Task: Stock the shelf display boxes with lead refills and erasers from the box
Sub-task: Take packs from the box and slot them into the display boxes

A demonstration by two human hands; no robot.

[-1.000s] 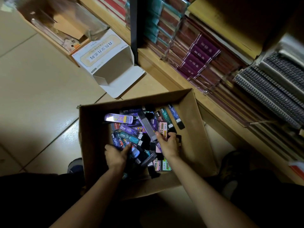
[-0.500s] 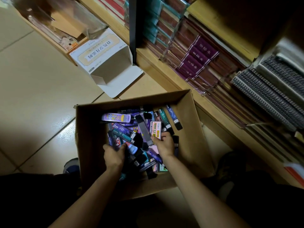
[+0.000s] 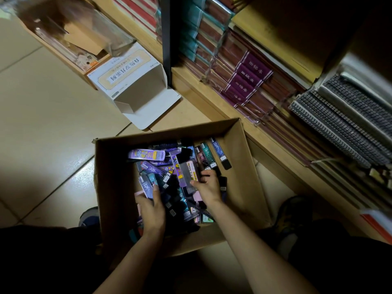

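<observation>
An open cardboard box (image 3: pixel 244 166) sits on the floor between my knees, filled with several loose lead refill cases (image 3: pixel 148 154) in purple, teal and black. My left hand (image 3: pixel 151 211) is inside the box and grips a purple refill case (image 3: pixel 148 185) that sticks up between thumb and fingers. My right hand (image 3: pixel 206 185) is beside it in the box's middle, fingers curled round a grey refill case (image 3: pixel 188 175) lying on the pile. Items under both hands are hidden.
A white empty carton (image 3: pixel 131 81) lies open on the tiled floor beyond the box. A wooden shelf (image 3: pixel 222 102) runs diagonally on the right, packed with notebooks (image 3: pixel 250 79) and spiral-bound pads (image 3: pixel 343 124). My shoes (image 3: pixel 290 213) flank the box.
My left hand has lifted a purple refill case up out of the pile. My right hand has shifted slightly forward and closed on a grey case.
</observation>
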